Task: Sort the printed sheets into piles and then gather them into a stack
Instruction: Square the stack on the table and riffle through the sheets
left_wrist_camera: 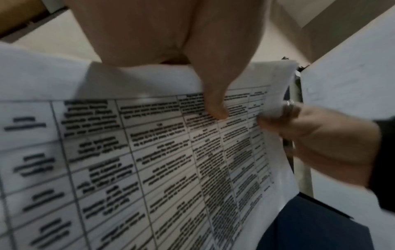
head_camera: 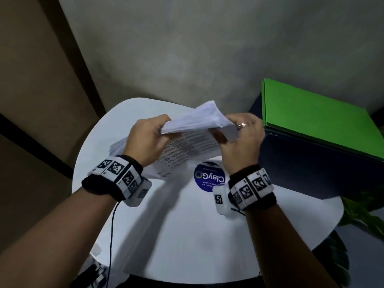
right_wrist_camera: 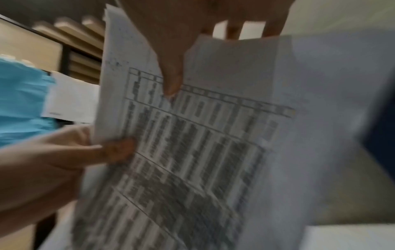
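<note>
Both hands hold a bundle of printed sheets in the air above the white round table. My left hand grips the bundle's left edge and my right hand, which wears a ring, grips its right edge. The sheets bend upward between the hands. The sheet facing me carries a printed table of text, and my left thumb presses on it. In the right wrist view my right thumb lies on the same blurred printed sheet. More white paper shows behind my left wrist.
A dark blue box with an open green lid stands at the table's right side, close to my right hand. A round blue sticker lies on the table under the sheets. Green plant leaves are at the lower right. A cable hangs from my left wrist.
</note>
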`<state>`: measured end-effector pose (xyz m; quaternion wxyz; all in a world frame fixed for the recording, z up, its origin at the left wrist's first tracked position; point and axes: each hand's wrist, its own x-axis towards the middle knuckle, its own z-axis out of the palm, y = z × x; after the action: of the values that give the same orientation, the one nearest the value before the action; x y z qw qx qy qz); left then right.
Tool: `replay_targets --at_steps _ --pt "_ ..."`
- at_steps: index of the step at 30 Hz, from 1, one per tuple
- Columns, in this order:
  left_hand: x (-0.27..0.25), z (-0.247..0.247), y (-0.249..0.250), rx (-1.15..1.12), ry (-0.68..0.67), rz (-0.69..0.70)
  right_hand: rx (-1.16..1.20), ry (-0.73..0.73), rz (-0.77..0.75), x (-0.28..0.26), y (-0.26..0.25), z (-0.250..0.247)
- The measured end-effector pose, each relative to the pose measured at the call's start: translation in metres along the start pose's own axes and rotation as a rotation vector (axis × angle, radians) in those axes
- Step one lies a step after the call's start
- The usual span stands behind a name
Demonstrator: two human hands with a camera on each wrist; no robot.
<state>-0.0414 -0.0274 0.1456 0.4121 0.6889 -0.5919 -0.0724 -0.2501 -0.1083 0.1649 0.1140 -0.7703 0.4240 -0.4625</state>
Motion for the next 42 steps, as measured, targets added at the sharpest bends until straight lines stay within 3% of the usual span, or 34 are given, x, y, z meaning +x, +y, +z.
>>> replay_targets --at_steps 2,4,5,8,11,17,21,25,30,34,37,42 --pt "-0.001 0.000 -0.001 -0.134 0.087 -0.054 0.018 0.146 0.314 -0.014 0.015 0.009" --pt "0.000 0.000 0.000 -0.332 0.120 -0.177 0.349 0.076 0.670 -0.025 0.027 0.020" --pt "0.000 -0.001 0.000 -0.437 0.124 -0.248 0.529 0.008 0.760 -0.027 0.031 0.023" --pt "-0.006 -0.001 0.001 -0.672 0.180 -0.358 0.705 -0.056 0.684 -0.020 0.025 0.020" --pt "-0.022 0.007 -0.001 -0.643 0.211 -0.358 0.693 -0.019 0.564 -0.020 0.018 0.013" --pt "-0.063 0.029 -0.040 -0.647 -0.072 -0.415 0.635 -0.146 0.691 -0.064 0.026 0.015" --pt "-0.052 0.019 -0.029 -0.839 0.045 -0.347 0.731 -0.134 0.652 -0.062 0.022 0.009" --pt "-0.037 0.008 -0.007 -0.899 0.198 -0.251 0.829 0.012 0.560 -0.049 0.009 0.007" --pt "-0.022 0.010 0.006 -0.809 0.366 -0.246 0.810 0.123 0.482 -0.037 0.006 0.009" --pt "-0.023 0.009 -0.004 -0.889 0.201 -0.271 0.830 0.005 0.532 -0.045 0.013 0.009" --pt "-0.031 0.016 -0.009 -0.725 0.031 -0.277 0.689 -0.086 0.689 -0.062 0.022 0.020" --pt "-0.032 0.029 -0.029 -0.642 -0.030 -0.411 0.635 -0.135 0.902 -0.078 0.032 0.032"
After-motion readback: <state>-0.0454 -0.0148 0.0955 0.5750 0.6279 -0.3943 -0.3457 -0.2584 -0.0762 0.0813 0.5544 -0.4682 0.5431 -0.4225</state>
